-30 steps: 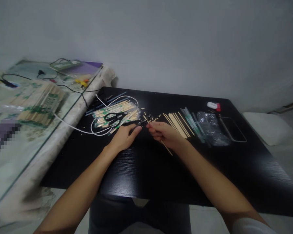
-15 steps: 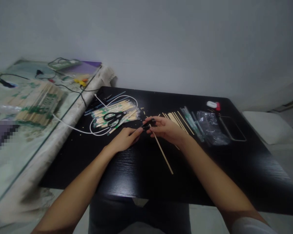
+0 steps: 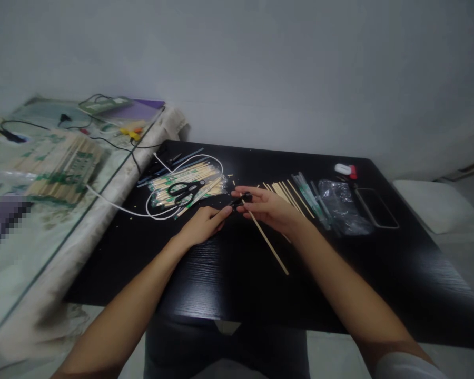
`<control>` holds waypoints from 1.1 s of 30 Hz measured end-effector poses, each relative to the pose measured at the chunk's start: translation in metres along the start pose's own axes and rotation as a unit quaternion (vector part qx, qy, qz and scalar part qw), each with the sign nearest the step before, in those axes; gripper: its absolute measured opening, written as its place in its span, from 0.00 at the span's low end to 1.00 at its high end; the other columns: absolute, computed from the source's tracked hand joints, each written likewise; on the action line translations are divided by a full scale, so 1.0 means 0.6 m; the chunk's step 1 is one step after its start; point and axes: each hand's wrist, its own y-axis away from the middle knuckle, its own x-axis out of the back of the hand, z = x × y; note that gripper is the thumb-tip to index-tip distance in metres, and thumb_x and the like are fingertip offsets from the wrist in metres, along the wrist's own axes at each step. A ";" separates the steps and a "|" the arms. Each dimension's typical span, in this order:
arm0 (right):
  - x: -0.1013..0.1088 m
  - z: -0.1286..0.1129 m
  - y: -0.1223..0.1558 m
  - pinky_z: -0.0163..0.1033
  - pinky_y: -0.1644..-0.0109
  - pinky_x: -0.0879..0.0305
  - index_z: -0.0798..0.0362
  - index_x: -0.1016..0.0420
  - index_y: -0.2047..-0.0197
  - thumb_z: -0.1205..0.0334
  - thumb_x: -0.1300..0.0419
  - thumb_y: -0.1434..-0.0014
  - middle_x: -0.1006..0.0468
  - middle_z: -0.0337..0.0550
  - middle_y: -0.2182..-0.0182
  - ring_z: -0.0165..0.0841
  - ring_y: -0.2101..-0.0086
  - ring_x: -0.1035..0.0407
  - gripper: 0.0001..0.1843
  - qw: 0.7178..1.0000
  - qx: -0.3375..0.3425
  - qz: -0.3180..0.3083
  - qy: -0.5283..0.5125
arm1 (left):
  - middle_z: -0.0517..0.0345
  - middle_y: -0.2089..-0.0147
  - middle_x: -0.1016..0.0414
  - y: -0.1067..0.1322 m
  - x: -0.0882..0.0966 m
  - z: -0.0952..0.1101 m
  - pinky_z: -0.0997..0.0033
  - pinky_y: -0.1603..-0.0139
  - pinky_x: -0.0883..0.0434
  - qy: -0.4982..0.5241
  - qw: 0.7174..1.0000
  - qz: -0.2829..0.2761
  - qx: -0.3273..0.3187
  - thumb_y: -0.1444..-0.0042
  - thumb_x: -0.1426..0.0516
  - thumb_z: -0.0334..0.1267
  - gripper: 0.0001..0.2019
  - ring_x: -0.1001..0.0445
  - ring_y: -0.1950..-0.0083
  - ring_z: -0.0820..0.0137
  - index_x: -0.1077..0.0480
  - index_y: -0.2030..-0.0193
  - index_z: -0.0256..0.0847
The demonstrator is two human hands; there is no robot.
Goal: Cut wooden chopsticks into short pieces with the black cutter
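Note:
My left hand (image 3: 203, 225) lies low on the black table (image 3: 229, 273), fingers closed round the handles of a small black cutting tool (image 3: 237, 200). My right hand (image 3: 269, 207) pinches a thin wooden stick (image 3: 267, 240) at its far end, right at the tool's tip. The stick slants down toward me over the table. Just beyond the hands lie a pile of bare wooden sticks (image 3: 286, 196) and small cut stick bits.
Black scissors (image 3: 185, 191) rest on wrapped chopsticks (image 3: 189, 184) inside a loop of white cable (image 3: 158, 210). Green-printed wrappers (image 3: 312, 200), crumpled plastic (image 3: 342, 208), a phone (image 3: 376, 208) and a white-red object (image 3: 345, 170) lie right. A glass-topped table (image 3: 31, 210) with chopstick packs stands left.
My right hand turned the stick so its long end swung out toward me and then slightly to the right. Both hands stayed together at the cutting tool.

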 end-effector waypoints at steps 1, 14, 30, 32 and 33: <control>0.006 -0.003 0.000 0.33 0.56 0.19 0.47 0.20 0.45 0.71 0.27 0.48 0.24 0.45 0.38 0.32 0.58 0.19 0.27 1.000 0.011 0.012 0.007 | 0.61 0.85 0.37 -0.001 0.000 0.000 0.70 0.76 0.43 -0.005 1.000 0.010 0.008 0.36 0.55 0.71 0.37 0.38 0.81 0.74 0.32 0.80 0.40; 0.054 0.041 -0.037 0.51 0.50 0.17 0.55 0.23 0.48 0.79 0.31 0.49 0.23 0.57 0.41 0.36 0.64 0.17 0.26 0.976 -0.001 0.178 0.123 | 0.61 0.86 0.39 -0.020 0.004 -0.018 0.70 0.77 0.44 0.039 0.991 0.105 0.073 0.37 0.57 0.73 0.38 0.39 0.82 0.72 0.33 0.79 0.41; 0.013 0.028 -0.015 0.43 0.58 0.20 0.53 0.21 0.65 0.58 0.18 0.62 0.15 0.43 0.70 0.35 0.69 0.20 0.22 0.981 0.056 0.134 0.128 | 0.58 0.72 0.27 -0.003 -0.005 -0.001 0.68 0.64 0.39 -0.140 0.969 0.199 -0.032 0.32 0.53 0.63 0.28 0.30 0.68 0.66 0.30 0.69 0.41; 0.008 0.028 -0.013 0.43 0.59 0.20 0.53 0.21 0.66 0.56 0.18 0.63 0.16 0.42 0.71 0.35 0.70 0.20 0.23 0.985 0.051 0.125 0.111 | 0.54 0.66 0.23 0.000 -0.005 0.001 0.66 0.61 0.37 -0.175 0.961 0.211 -0.040 0.32 0.53 0.62 0.26 0.26 0.64 0.62 0.27 0.61 0.41; 0.005 0.027 -0.012 0.43 0.59 0.20 0.53 0.21 0.66 0.56 0.18 0.63 0.16 0.42 0.72 0.34 0.70 0.20 0.24 0.986 0.050 0.122 0.104 | 0.52 0.63 0.21 0.002 -0.006 0.001 0.65 0.59 0.35 -0.188 0.958 0.213 -0.046 0.32 0.52 0.62 0.26 0.25 0.61 0.60 0.27 0.58 0.41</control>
